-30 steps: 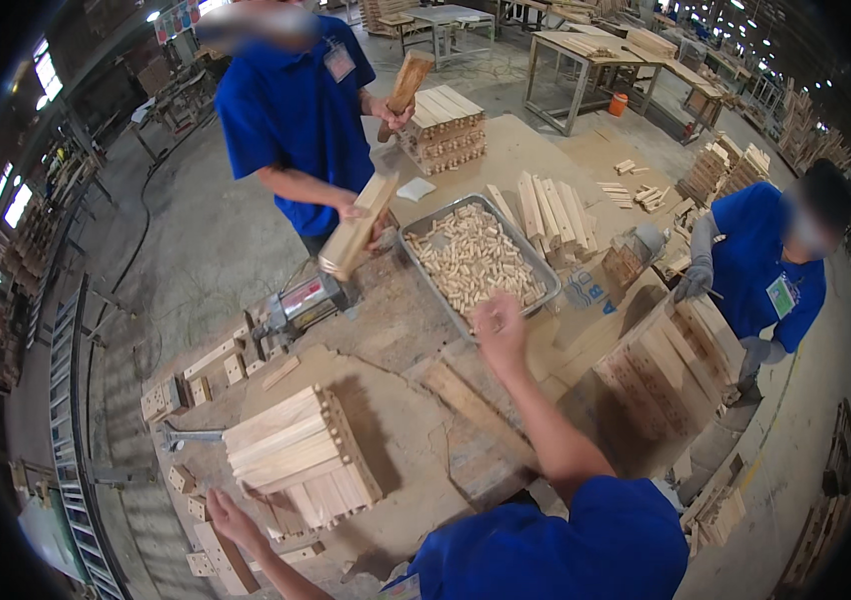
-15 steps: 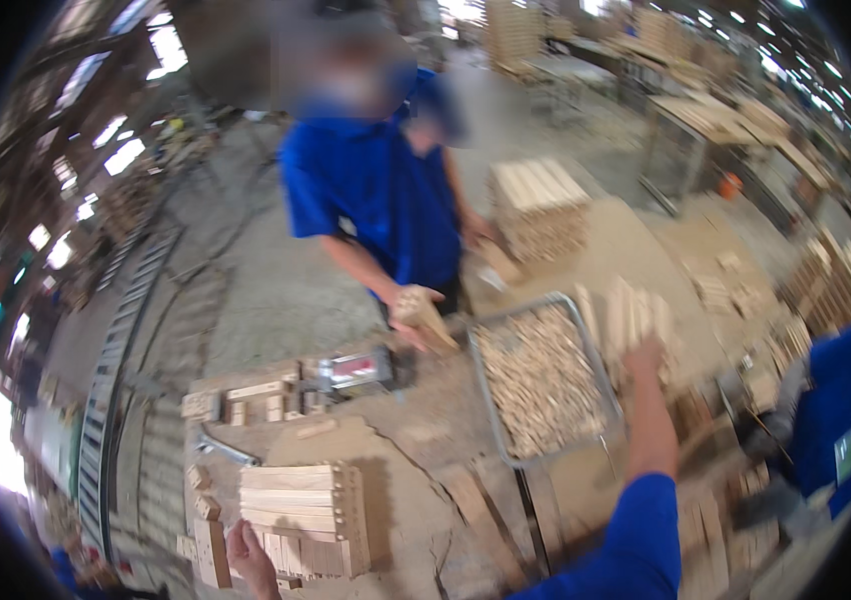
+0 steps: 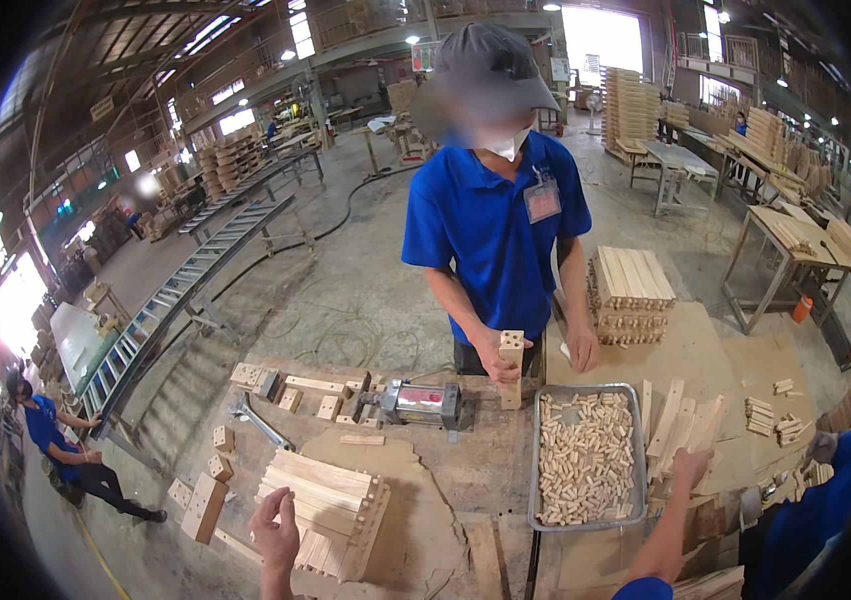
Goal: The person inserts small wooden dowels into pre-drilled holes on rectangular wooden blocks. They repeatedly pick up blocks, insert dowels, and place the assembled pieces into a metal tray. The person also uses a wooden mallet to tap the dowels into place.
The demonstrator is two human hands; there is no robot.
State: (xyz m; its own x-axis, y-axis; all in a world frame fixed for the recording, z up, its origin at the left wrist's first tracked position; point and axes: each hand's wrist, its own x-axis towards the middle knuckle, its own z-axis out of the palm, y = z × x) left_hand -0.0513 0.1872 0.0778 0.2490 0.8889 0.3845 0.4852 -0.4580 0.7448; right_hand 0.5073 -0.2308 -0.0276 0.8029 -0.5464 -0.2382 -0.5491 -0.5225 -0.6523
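Note:
My left hand (image 3: 277, 532) is raised in front of a stack of pale wooden strips (image 3: 318, 487), fingers bent but apart, with nothing visible in them. Dowels stick out of the strips' right ends. On the bench's right side, my right hand (image 3: 691, 466) grips a wooden strip (image 3: 706, 425) among several others lying side by side. Left of that hand stands a metal tray (image 3: 534, 450) full of short wooden dowels (image 3: 586, 455). Across the bench, a co-worker's hand (image 3: 498, 360) holds a drilled wooden block (image 3: 512, 368) upright on the bench.
A metal cylinder clamp (image 3: 422, 403) lies at the bench's far edge, with a wrench (image 3: 264, 424) and small wooden blocks (image 3: 222, 437) to its left. A taller strip stack (image 3: 636, 280) stands at the far right. Another person's blue sleeve (image 3: 850, 470) is close on my right.
The view has tilted up and shifted. The co-worker's block, tilted before, now stands upright on the bench. A strip in my right hand now slants up from the others.

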